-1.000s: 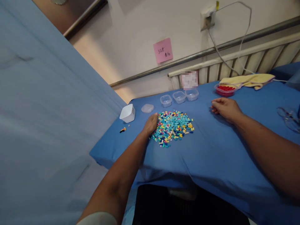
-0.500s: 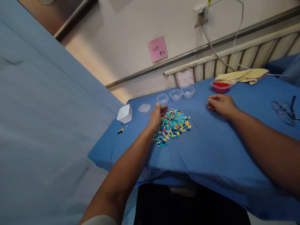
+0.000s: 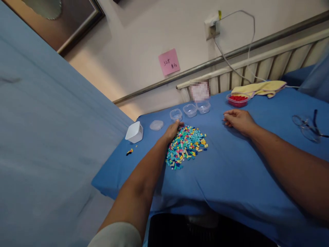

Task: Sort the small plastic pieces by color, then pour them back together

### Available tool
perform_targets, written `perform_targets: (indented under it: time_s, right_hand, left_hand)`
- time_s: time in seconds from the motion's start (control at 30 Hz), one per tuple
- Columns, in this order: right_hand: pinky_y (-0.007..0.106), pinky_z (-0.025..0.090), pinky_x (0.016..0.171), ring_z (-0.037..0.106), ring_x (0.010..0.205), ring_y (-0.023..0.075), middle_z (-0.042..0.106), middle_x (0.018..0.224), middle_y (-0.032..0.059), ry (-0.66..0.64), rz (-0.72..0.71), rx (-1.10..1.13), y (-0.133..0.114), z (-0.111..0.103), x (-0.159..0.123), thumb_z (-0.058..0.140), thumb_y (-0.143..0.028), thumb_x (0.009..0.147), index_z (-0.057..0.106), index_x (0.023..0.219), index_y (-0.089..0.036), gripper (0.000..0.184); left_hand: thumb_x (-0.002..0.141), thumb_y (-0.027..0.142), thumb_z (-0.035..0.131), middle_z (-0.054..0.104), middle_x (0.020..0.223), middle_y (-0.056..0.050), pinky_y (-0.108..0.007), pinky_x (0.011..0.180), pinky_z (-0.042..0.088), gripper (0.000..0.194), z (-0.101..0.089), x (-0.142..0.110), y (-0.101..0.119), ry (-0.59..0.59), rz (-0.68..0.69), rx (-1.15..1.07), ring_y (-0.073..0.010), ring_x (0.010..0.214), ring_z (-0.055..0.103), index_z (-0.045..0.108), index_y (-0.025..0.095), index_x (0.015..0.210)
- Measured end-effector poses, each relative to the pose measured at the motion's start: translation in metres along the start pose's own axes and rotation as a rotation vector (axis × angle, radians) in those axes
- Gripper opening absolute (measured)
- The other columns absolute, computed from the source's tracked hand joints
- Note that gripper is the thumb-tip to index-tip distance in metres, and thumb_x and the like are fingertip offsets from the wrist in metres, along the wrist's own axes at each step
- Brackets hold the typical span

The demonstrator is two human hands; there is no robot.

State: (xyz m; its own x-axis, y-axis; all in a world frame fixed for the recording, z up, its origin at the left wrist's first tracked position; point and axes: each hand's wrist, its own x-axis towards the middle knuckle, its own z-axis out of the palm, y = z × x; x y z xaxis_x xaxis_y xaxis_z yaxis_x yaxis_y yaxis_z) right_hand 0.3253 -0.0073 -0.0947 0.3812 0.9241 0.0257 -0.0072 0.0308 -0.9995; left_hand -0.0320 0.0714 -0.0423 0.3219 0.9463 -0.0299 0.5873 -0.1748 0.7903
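A loose pile of small coloured plastic bricks (image 3: pixel 186 142), mostly turquoise with yellow, pink and dark blue ones, lies on the blue cloth. At the pile's upper left edge is my left hand (image 3: pixel 172 131), its fingers stretched out against the bricks and partly hidden. To the right of the pile, apart from it, my right hand (image 3: pixel 240 121) rests on the cloth with fingers curled in and the thumb close to them. Whether anything small sits in those fingers cannot be made out. Just beyond my left hand stands a clear square tub (image 3: pixel 176 114).
Two more clear tubs, one here (image 3: pixel 190 110), stand behind the pile. A lid (image 3: pixel 156 125) and a white box (image 3: pixel 134 132) lie left, near a few stray bricks (image 3: pixel 129 151). At right are a tub of red pieces (image 3: pixel 238 100), a yellow cloth (image 3: pixel 259 89) and glasses (image 3: pixel 307 128).
The view has shifted slightly, so the scene sits lower. My left hand has turned flatter and moved slightly along the pile's edge. My right hand keeps its place and shape.
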Motion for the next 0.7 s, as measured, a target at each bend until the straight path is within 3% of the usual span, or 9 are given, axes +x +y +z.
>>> perform_targets:
  time_s: [0.17,0.3,0.43,0.53,0.7]
  right_hand:
    - [0.021,0.052,0.052,0.067,0.061,0.0127,0.078,0.082,0.0053,-0.006,-0.014,-0.025,-0.001,0.001,-0.002,0.078,-0.019,0.096,0.075,0.096,-0.019,0.003]
    - [0.021,0.053,0.053,0.068,0.061,0.0125,0.078,0.083,0.0055,-0.026,-0.004,-0.044,-0.003,0.001,-0.004,0.076,-0.018,0.096,0.074,0.097,-0.019,0.003]
    - [0.020,0.053,0.053,0.067,0.061,0.0122,0.077,0.082,0.0049,-0.021,-0.008,-0.050,-0.005,0.000,-0.006,0.072,-0.015,0.099,0.073,0.096,-0.020,0.005]
    - [0.020,0.053,0.053,0.067,0.061,0.0120,0.076,0.082,0.0045,-0.014,0.011,-0.065,-0.008,0.001,-0.009,0.070,-0.014,0.100,0.073,0.096,-0.019,0.007]
    - [0.019,0.052,0.056,0.066,0.063,0.0114,0.077,0.084,0.0045,-0.022,0.032,-0.088,-0.016,0.000,-0.015,0.070,-0.013,0.102,0.073,0.098,-0.019,0.007]
  left_hand:
    - [0.094,0.099,0.047,0.084,0.127,-0.017,-0.049,0.123,0.051,0.096,0.007,-0.013,0.023,-0.111,0.003,-0.112,-0.0360,0.125,0.075,0.088,0.013,0.113]
    - [0.096,0.097,0.048,0.084,0.128,-0.014,-0.051,0.130,0.044,0.092,0.002,-0.034,0.039,-0.199,0.085,-0.067,-0.0366,0.130,0.072,0.090,0.016,0.106]
    - [0.105,0.090,0.042,0.083,0.134,-0.011,-0.050,0.131,0.045,0.088,0.003,-0.060,0.052,-0.262,0.187,-0.014,-0.0351,0.136,0.071,0.089,0.017,0.114]
    - [0.112,0.081,0.038,0.078,0.146,-0.012,-0.049,0.130,0.047,0.079,0.010,-0.083,0.056,-0.290,0.333,0.097,-0.0330,0.143,0.068,0.085,0.018,0.128]
    - [0.118,0.061,0.046,0.058,0.170,-0.019,-0.055,0.138,0.038,0.061,0.032,-0.119,0.049,-0.281,0.702,0.558,-0.0343,0.162,0.052,0.077,0.016,0.145]
